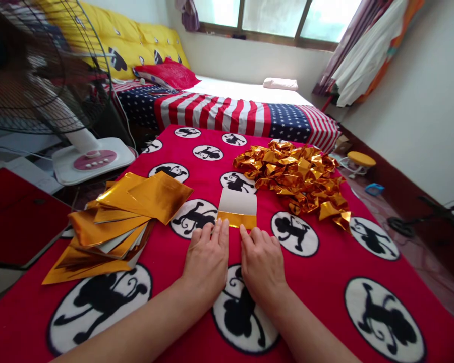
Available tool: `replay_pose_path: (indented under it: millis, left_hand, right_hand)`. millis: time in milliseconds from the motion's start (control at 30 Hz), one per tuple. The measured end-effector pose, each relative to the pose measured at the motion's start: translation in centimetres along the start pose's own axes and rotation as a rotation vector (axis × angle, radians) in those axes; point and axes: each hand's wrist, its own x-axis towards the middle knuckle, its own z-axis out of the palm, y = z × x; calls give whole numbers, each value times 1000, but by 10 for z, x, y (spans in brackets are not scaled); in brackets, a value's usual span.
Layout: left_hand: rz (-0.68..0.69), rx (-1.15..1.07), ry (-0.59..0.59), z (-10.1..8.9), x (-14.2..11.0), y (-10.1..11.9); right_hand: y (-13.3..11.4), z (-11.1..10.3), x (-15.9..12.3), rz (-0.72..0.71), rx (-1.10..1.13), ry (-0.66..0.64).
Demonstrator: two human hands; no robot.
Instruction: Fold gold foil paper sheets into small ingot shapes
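Note:
A sheet of gold foil paper (pixel 237 201) lies on the red cloth in front of me, pale inner side up. Its near edge is folded over into a shiny gold strip. My left hand (pixel 208 252) is closed at the left end of that fold, fingertips pressed together on the paper. At the right end, my right hand (pixel 263 257) has its index fingertip on the fold and its other fingers curled. Both thumbs are mostly hidden. To the left sits a fanned stack of flat gold foil sheets (pixel 117 222). A heap of folded gold foil pieces (pixel 298 171) spreads at the back right.
The red cloth (pixel 325 272) with monkey prints covers the work surface. A white-based fan (pixel 94 156) stands at the left, near a dark red board (pixel 22 217). Behind is a bed with a striped, starred cover (pixel 219 113). A yellow stool (pixel 361 159) is at the right.

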Motion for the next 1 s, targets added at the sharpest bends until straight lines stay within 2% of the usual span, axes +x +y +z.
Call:
replay_pose_path:
  millis: [200, 333, 467, 600, 767, 867, 1000]
  left_hand:
    - [-52, 17, 130, -5, -5, -9]
    - [30, -90, 216, -7, -6, -3]
    - [54, -151, 131, 0, -2, -3]
    - [51, -138, 111, 8, 1, -4]
    - [53, -105, 83, 9, 1, 0]
    - [49, -100, 77, 7, 1, 0]
    - [42, -104, 77, 6, 1, -1]
  right_hand:
    - [-1, 0, 1, 4, -8, -3]
    - [-2, 0, 1, 5, -4, -1]
    - [1, 0, 0, 5, 26, -2]
    - [0, 0, 2, 7, 85, 28]
    - [-10, 2, 8, -86, 96, 16]
    - [-3, 2, 5, -12, 27, 13]
    - [18, 0, -2, 98, -35, 32]
